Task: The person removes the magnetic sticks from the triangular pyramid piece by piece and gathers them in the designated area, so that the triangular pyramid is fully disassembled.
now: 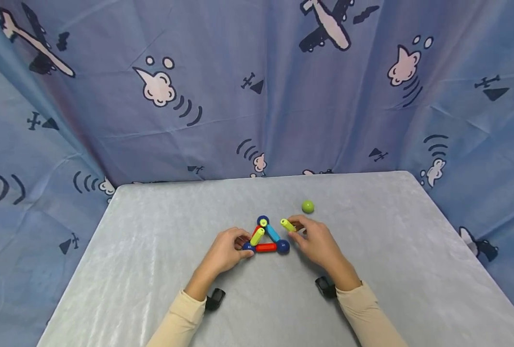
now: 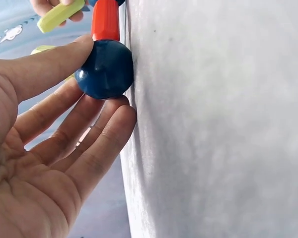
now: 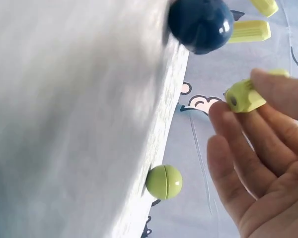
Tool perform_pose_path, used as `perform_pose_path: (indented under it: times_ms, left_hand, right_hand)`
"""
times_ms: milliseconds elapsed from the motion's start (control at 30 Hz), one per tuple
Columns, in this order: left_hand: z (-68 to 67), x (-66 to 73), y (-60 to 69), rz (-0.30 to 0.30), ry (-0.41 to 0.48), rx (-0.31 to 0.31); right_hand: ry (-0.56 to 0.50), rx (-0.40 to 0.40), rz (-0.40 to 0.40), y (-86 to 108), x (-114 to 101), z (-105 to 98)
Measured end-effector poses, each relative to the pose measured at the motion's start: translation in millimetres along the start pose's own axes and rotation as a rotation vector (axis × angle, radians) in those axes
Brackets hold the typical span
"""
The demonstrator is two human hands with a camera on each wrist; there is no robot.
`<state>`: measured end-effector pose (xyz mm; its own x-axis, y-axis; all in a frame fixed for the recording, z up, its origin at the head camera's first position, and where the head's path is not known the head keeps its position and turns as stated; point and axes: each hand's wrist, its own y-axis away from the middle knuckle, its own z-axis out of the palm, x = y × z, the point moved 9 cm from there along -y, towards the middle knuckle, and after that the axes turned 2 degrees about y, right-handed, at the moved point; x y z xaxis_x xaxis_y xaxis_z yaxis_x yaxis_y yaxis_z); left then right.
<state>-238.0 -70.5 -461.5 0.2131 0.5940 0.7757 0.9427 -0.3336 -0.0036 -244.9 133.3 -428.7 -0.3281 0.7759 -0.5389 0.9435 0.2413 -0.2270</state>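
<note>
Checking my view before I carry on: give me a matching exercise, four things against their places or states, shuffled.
1. Left hand
2. Right hand
3. Green ball
4. Light-blue rod

A. On the table, touching no other piece
B. Attached to the near-right blue ball
C. Holding the near-left blue ball
D. Holding a yellow-green rod

Pairs: 1-C, 2-D, 3-A, 4-B

Both forearms (image 1: 199, 284) reach forward, angled inward; left grip (image 1: 228, 249) and right grip (image 1: 318, 241) each pinch between thumb (image 2: 52, 63) and fingers (image 2: 97, 153).

Head looks down, wrists close, table (image 1: 274, 313) shared
</note>
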Motion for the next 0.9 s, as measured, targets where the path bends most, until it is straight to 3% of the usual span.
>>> perform_pose_path:
  times_ms: [167,700,900]
  left_hand:
    - [0.9,-3.0,2.5,-0.024,-0.004,-0.012]
    - [4.5,-3.3,4.3,-0.019,-0.018,-0.037]
    - [4.3,-1.6,3.9,-0.021,-0.01,-0.028]
  right_hand:
    - [0.049,-0.029,-0.023,-0.7,4.5,-0.7]
    - [0.168,-0.019,-0.134,-6.4,37.8,-28.2]
    - [0.23,-0.066,-0.165,-13.4,55.4,-41.8]
